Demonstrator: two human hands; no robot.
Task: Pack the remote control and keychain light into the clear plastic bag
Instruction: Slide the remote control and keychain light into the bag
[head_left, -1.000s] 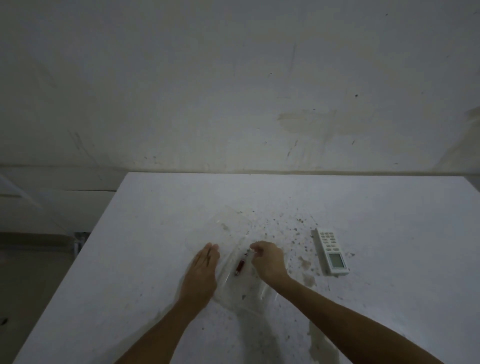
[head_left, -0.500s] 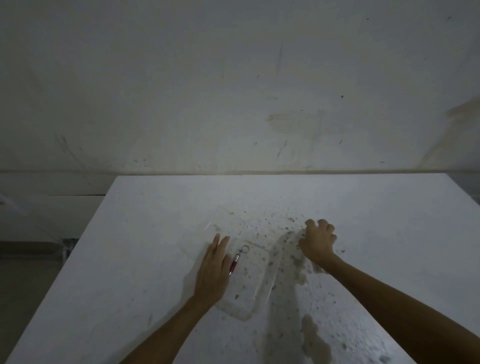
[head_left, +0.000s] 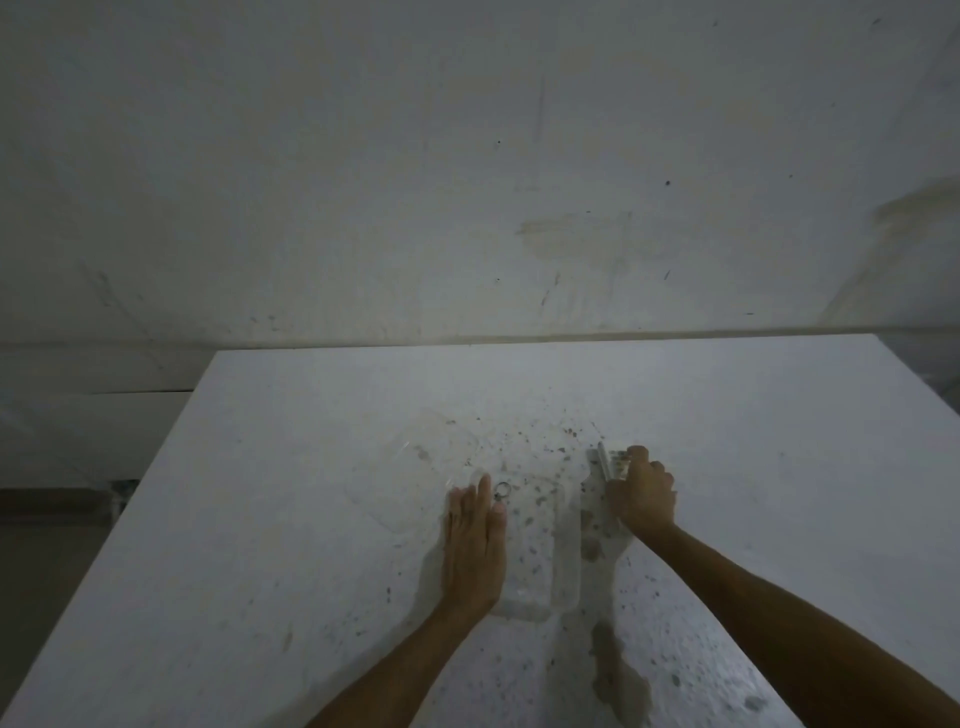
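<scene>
Light seems already inside the bag that the flat, spread left hand pins to the surface, while the right hand clasps the remote, not yet packed.

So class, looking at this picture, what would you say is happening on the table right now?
A person is packing small items at a speckled white table. The left hand lies flat on the clear plastic bag, pinning it down. The metal ring of the keychain light shows just beyond its fingertips, seemingly inside the bag. The right hand is closed around the white rectangular remote control, lifting it beside the bag. The remote is not yet inside.
</scene>
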